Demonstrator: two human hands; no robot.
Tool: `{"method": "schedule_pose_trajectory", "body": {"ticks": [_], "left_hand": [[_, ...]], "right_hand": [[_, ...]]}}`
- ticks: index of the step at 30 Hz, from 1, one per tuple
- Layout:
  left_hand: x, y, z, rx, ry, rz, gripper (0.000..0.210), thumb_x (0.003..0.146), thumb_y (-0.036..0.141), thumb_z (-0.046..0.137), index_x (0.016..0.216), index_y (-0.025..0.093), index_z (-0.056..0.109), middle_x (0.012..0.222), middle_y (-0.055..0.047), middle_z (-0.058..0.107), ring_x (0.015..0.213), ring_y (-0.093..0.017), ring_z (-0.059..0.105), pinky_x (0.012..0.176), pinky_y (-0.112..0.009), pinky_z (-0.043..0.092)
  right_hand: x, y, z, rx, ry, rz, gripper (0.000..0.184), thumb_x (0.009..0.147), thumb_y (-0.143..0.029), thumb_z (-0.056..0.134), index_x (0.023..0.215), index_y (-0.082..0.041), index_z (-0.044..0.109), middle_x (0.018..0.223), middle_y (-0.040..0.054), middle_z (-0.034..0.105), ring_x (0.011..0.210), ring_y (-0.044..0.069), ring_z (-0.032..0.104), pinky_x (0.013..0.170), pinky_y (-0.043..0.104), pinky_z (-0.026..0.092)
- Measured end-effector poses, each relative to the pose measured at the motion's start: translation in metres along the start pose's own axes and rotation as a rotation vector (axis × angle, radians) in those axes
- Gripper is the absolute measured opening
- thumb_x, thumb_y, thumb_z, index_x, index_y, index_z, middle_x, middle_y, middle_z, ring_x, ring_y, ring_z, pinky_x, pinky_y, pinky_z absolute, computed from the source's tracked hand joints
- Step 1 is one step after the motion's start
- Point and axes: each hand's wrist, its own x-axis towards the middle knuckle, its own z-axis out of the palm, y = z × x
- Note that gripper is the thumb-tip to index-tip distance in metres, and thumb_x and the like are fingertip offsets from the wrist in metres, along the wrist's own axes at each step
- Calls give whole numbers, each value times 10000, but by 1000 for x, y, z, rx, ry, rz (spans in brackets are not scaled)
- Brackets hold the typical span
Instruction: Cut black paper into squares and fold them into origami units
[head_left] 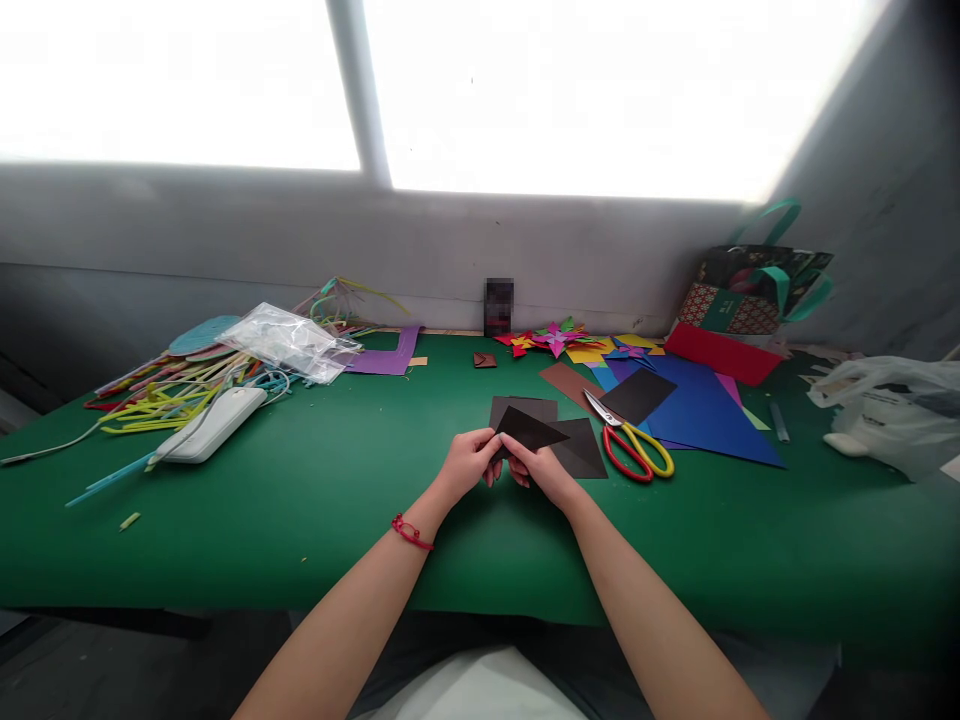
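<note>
Forearms (356,620), black paper (531,428), green tabletop (360,450), windows (577,100)

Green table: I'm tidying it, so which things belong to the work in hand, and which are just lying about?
In use, or likely so:
black paper, held by the left hand and right hand
loose dark sheets
scissors, probably

Apparently just lying about:
clear plastic bag
white device
patterned gift bag
white plastic bag

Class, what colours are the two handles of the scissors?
One red handle and one yellow handle, best seen in the head view.
</note>
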Motion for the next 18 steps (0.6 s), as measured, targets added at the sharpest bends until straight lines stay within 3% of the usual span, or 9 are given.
{"method": "schedule_pose_trajectory", "body": {"ticks": [3, 10, 14, 18], "left_hand": [[0, 0, 0, 3, -10, -8, 355, 813, 407, 414, 555, 164, 403, 414, 44, 494, 303, -73, 447, 345, -189, 336], [0, -3, -1, 31, -1, 9, 347, 816, 394, 412, 554, 165, 413, 409, 45, 494, 299, -75, 443, 343, -192, 335], [0, -1, -1, 19, 1, 4, 354, 816, 402, 414, 554, 164, 416, 413, 42, 498, 299, -75, 444, 344, -194, 339], [1, 1, -4, -33, 11, -18, 355, 813, 420, 416, 568, 163, 409, 423, 37, 507, 299, -75, 447, 346, -194, 348]], "right_hand": [[-1, 2, 0, -91, -49, 18, 483, 749, -521, 476, 420, -186, 360, 389, -47, 326, 345, 74, 348, 384, 234, 285], [0, 8, -6, -283, 0, 119, 516, 729, -595, 438, 420, -189, 363, 375, -31, 360, 382, 85, 351, 430, 237, 310], [1, 6, -4, -209, -33, 65, 526, 752, -592, 411, 420, -191, 338, 381, -42, 323, 362, 81, 354, 415, 234, 304], [2, 2, -3, -98, -77, 23, 528, 784, -579, 368, 446, -177, 417, 381, -55, 285, 338, 80, 357, 396, 229, 299]]}}
